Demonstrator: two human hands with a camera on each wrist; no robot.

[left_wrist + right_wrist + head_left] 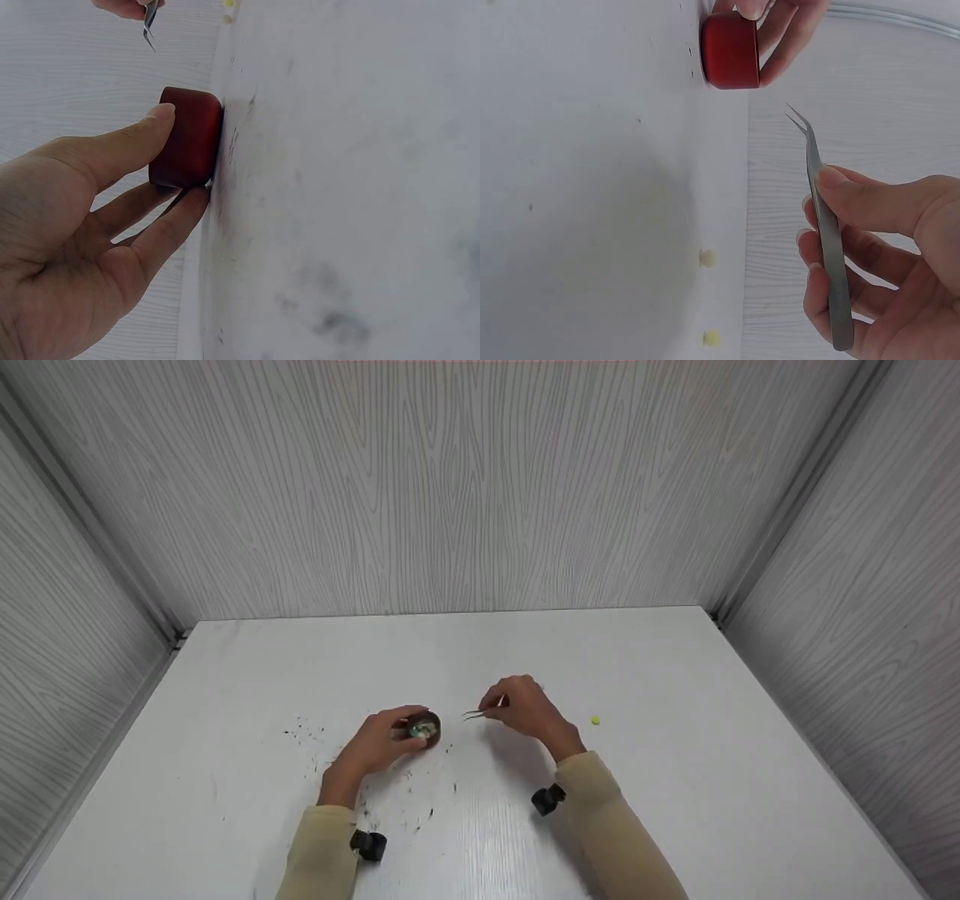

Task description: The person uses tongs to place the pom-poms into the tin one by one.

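1. Tweezers: pinched in right hand, long axis roughly left-right, tips spread, pointing toward cup.
2. Cup: upright on tabletop, gripped by left hand.
3. Yellow piece: right of right hand.

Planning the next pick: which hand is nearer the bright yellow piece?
Right. The right hand is left of the yellow piece, not touching; the left hand is farther left, holding the red container.

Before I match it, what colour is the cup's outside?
Red cup, clearest in the right wrist view.
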